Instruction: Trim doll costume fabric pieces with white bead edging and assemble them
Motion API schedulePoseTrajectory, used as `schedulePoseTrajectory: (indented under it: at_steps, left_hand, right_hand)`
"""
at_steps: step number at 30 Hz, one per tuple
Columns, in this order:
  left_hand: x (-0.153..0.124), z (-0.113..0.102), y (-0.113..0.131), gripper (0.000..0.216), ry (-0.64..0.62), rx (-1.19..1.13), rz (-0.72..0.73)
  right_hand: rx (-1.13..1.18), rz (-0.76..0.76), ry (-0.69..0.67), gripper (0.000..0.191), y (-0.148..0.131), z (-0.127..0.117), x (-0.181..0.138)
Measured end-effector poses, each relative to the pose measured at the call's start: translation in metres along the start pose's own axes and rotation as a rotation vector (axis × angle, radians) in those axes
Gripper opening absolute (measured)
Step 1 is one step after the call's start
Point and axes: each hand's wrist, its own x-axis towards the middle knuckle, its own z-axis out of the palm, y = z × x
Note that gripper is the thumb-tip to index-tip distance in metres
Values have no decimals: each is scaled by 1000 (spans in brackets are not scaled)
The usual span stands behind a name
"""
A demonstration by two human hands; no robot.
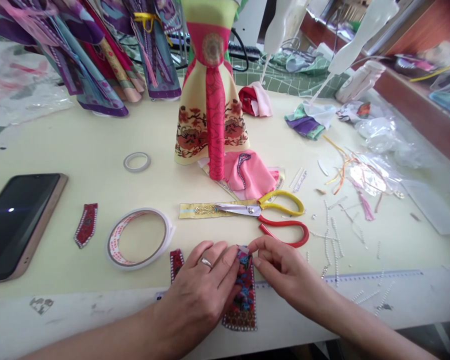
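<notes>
At the near edge of the table (97, 137), the left hand (206, 282) holds a flowery cloth strip (245, 302) with curled fingers, and the right hand (285, 265) has its finger and thumb at the strip's far end, but I cannot tell if they pinch it; scissors (253, 210) lie just beyond

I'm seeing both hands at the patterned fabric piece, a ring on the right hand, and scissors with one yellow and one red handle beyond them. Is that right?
Not quite: the head view shows the ring on the left hand, not the right hand. Both hands are at the patterned fabric piece, with the scissors beyond.
</notes>
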Motion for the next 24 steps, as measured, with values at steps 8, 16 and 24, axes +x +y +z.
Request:
schedulePoseTrajectory:
  at_steps: [8, 16, 24]
  left_hand:
    - [-1, 1, 0, 29, -8, -17, -1]
    - [1, -1, 0, 28, 12, -12, -3]
    - [0, 1, -1, 29, 13, 1, -2]
  right_hand:
    - [98, 48, -12, 9, -5, -3, -1]
    - [235, 198, -139, 9, -7, -4, 6]
    - [252, 222, -136, 10, -9, -5, 7]
